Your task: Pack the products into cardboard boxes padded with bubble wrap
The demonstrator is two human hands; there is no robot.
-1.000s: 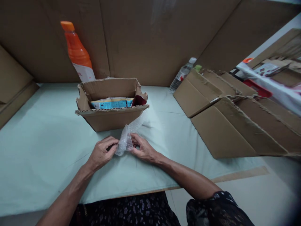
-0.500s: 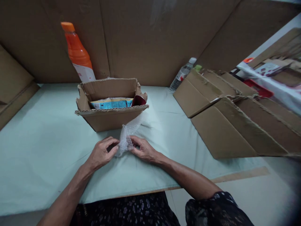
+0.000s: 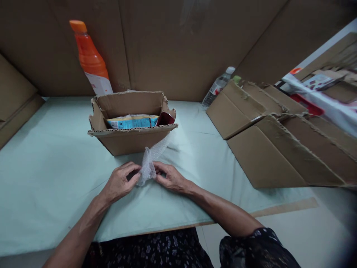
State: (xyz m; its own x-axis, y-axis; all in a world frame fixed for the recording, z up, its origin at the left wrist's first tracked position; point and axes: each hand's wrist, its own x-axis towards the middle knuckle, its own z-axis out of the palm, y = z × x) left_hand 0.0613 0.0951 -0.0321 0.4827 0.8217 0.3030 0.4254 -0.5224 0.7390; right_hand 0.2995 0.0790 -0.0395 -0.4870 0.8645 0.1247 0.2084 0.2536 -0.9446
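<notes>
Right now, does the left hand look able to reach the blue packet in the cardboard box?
Probably yes: the cardboard box is open on top, though the left hand, pinching bubble wrap, must clear the front wall.

Whitish translucent bubble wrap [image 3: 147, 169], brown box [image 3: 134, 144], blue-and-yellow packet [image 3: 134, 122], orange bottle [image 3: 90, 57], pale-green tablecloth [image 3: 55, 160], black floral clothing [image 3: 150, 247]

Bubble wrap [image 3: 147, 168], near ctr: clear plastic, bumpy, slight sheen. Open box [image 3: 134, 143] just beyond: matt brown corrugated cardbd, rough-cut edges. Blue packet [image 3: 134, 123] inside: printed, plastic-looking film. Far-L drink bottle [image 3: 92, 61]: smooth glossy plastic. Far-R water bottle [image 3: 219, 87]: clear plastic. Tablecloth [image 3: 55, 156]: matt cloth, lightly creased. R-side boxes [image 3: 267, 160]: matt cardbd, ragged edges.
</notes>
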